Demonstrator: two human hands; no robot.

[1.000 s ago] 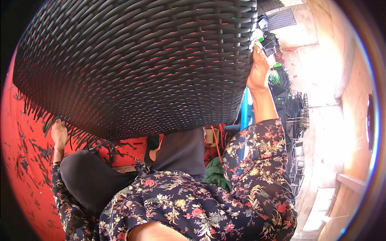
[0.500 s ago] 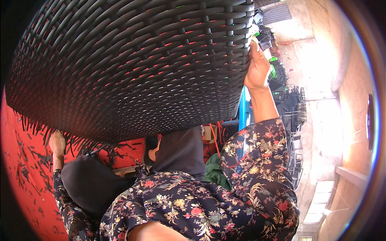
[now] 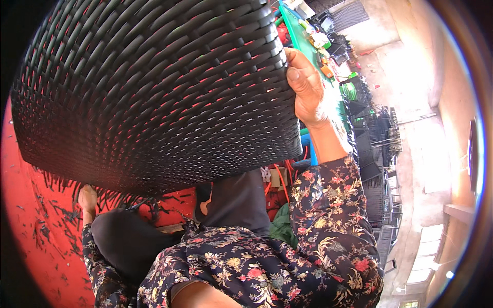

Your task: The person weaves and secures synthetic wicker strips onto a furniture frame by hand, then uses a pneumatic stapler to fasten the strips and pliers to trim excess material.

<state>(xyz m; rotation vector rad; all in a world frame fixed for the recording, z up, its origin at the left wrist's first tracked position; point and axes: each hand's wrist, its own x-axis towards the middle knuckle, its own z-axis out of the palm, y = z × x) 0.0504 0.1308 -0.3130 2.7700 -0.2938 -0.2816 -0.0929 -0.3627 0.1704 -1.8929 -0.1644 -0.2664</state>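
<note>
A large black woven wicker panel (image 3: 164,97) fills the upper left, tilted up in front of me. Loose strand ends hang as a fringe (image 3: 115,197) from its lower edge. My right hand (image 3: 308,87) grips the panel's right edge, thumb on the near face and the other fingers mostly out of sight behind. Down at the lower left edge, beside the fringe, my left hand (image 3: 88,198) is closed at the panel's rim; its fingertips are partly hidden. Dark-clothed knees (image 3: 126,244) lie below the panel.
Black strand scraps lie scattered over the red floor (image 3: 46,256) at left. Beyond my right hand stands a green table (image 3: 300,33) with small items. Black woven furniture and frames (image 3: 377,154) are stacked along the right wall. A green cloth (image 3: 282,226) lies by my right elbow.
The panel's right edge has swung left and its lower edge has dropped a little, uncovering the green table. My right hand moved left with it; my left hand shifted slightly right and down.
</note>
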